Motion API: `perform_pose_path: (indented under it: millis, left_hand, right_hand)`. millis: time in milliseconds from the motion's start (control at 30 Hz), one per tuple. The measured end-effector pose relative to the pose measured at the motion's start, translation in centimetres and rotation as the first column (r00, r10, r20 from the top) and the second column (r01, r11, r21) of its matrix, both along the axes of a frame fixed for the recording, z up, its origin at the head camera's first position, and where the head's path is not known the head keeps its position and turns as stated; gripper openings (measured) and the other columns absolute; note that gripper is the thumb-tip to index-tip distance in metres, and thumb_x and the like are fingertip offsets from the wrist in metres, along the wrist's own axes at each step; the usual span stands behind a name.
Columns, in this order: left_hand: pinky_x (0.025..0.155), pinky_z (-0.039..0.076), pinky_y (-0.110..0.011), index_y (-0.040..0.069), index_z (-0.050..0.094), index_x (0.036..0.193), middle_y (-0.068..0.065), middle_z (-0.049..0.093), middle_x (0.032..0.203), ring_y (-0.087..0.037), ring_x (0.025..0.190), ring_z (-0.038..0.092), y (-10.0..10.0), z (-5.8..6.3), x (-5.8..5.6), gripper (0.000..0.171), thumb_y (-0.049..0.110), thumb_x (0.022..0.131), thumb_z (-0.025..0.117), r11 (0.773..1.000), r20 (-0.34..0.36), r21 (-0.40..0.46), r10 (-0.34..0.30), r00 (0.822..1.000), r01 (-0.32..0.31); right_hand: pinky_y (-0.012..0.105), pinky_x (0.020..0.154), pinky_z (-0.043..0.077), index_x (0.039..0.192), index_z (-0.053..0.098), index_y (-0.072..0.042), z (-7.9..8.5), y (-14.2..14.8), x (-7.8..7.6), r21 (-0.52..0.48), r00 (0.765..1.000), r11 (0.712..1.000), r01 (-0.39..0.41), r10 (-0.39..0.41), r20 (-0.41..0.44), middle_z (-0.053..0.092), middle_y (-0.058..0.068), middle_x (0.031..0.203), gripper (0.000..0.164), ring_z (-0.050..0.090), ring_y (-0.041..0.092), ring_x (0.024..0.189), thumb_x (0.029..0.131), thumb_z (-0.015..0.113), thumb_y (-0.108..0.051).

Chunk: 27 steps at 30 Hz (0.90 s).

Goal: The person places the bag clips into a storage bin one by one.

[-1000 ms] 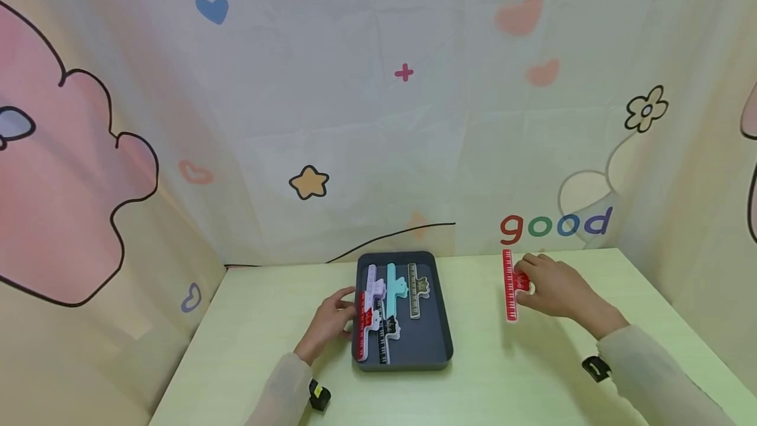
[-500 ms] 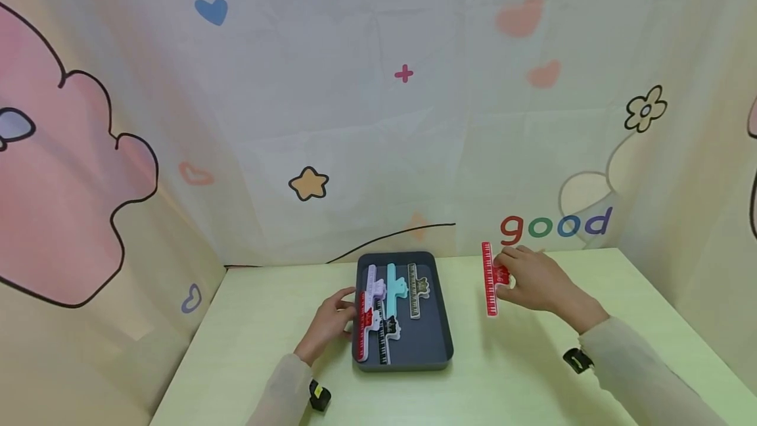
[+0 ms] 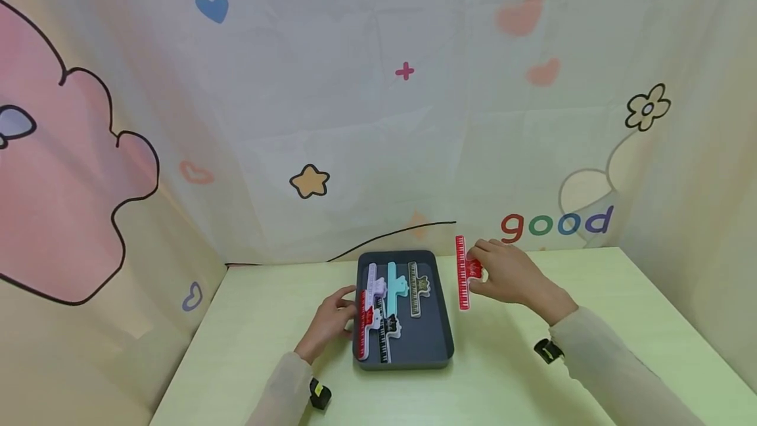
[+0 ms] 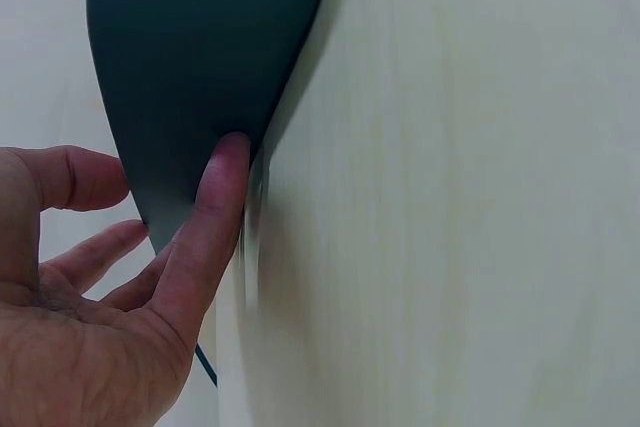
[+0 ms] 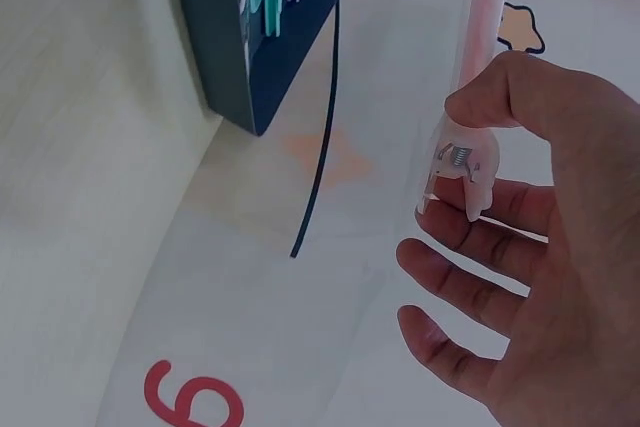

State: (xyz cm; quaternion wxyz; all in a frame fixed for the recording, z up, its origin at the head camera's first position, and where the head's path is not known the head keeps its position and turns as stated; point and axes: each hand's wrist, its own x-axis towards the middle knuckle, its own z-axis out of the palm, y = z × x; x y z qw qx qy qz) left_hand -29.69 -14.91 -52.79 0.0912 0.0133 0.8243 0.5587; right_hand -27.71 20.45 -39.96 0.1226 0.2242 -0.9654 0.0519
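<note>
Pinched between the thumb and fingers of my right hand (image 3: 510, 272) is a red clip (image 3: 462, 275) with a piano-key print, upright above the table just right of the grey tray (image 3: 422, 347). The right wrist view shows its pale back and a small spring (image 5: 460, 157). My left hand (image 3: 326, 322) touches the tray's left side, fingertips against the outer wall (image 4: 190, 67). Inside the tray lie a lilac clip (image 3: 370, 284), a mint clip (image 3: 391, 294), a gold-and-dark clip (image 3: 414, 294), a second red clip (image 3: 363, 337) and a black clip (image 3: 384, 344).
The light wooden table (image 3: 254, 321) runs back to a printed cloth (image 3: 355, 117) hanging behind it. Cloth also hangs on both sides. Black camera mounts (image 3: 549, 350) sit at the wrists.
My right hand has carried the red clip leftward and slightly upward in the head view, closer to the tray. The left hand, the tray and the clips inside it stay as they were.
</note>
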Motion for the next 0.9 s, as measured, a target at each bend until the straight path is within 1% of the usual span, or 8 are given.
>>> perform_pose_path:
  millis: [200, 400, 767, 833, 900]
  left_hand:
    - [0.061, 0.061, -0.033, 0.015, 0.045, 0.147, -0.019, 0.061, 0.123, -0.027, 0.101, 0.065, 0.0, -0.2, -0.2, 0.054, 0.017, 0.094, 0.054, 1.000, -0.002, -0.003, 0.000, 1.000, 0.000]
    - [0.061, 0.061, -0.033, 0.015, 0.044, 0.147, -0.019, 0.061, 0.123, -0.027, 0.102, 0.066, 0.0, -0.3, -0.2, 0.054, 0.017, 0.094, 0.054, 1.000, 0.000, -0.003, 0.002, 1.000, -0.002]
    - [0.061, 0.061, -0.033, 0.014, 0.044, 0.147, -0.020, 0.061, 0.123, -0.028, 0.102, 0.066, 0.0, -0.1, 0.0, 0.054, 0.016, 0.094, 0.054, 1.000, -0.007, -0.008, -0.004, 1.000, 0.004]
    - [0.061, 0.061, -0.033, 0.014, 0.044, 0.147, -0.020, 0.061, 0.123, -0.027, 0.101, 0.066, -0.1, -0.1, 0.0, 0.054, 0.016, 0.094, 0.055, 1.000, -0.008, -0.009, -0.004, 1.000, 0.004]
    - [0.061, 0.061, -0.033, 0.014, 0.044, 0.147, -0.020, 0.061, 0.124, -0.027, 0.101, 0.066, -0.1, -0.1, 0.0, 0.054, 0.016, 0.094, 0.055, 1.000, -0.006, -0.010, -0.002, 1.000, 0.001]
  right_hand:
    - [0.040, 0.079, 0.055, 0.111, 0.068, -0.010, -0.2, -1.6, -0.2, 0.020, 1.000, 1.000, -0.010, 0.010, 0.021, 0.066, 0.006, 0.107, 0.043, 0.058, 0.022, 0.093, 0.075, 0.077, -0.033]
    - [0.040, 0.081, 0.055, 0.112, 0.067, -0.012, -1.2, -3.3, -0.2, 0.043, 0.998, 0.999, -0.019, 0.016, 0.065, 0.067, 0.005, 0.109, 0.045, 0.058, 0.021, 0.096, 0.075, 0.078, -0.036]
    - [0.046, 0.092, 0.054, 0.119, 0.068, -0.015, -2.7, -5.9, -0.8, 0.087, 0.986, 0.996, -0.017, 0.003, 0.167, 0.067, 0.007, 0.121, 0.052, 0.059, 0.026, 0.112, 0.076, 0.078, -0.042]
    - [0.046, 0.092, 0.053, 0.119, 0.068, -0.015, -2.9, -6.3, -0.9, 0.091, 0.984, 0.996, -0.022, 0.006, 0.176, 0.066, 0.007, 0.122, 0.052, 0.059, 0.026, 0.112, 0.076, 0.078, -0.043]
    - [0.044, 0.090, 0.054, 0.118, 0.068, -0.016, -3.2, -6.8, -1.1, 0.101, 0.984, 0.995, -0.028, 0.010, 0.180, 0.067, 0.006, 0.120, 0.051, 0.059, 0.024, 0.109, 0.076, 0.078, -0.043]
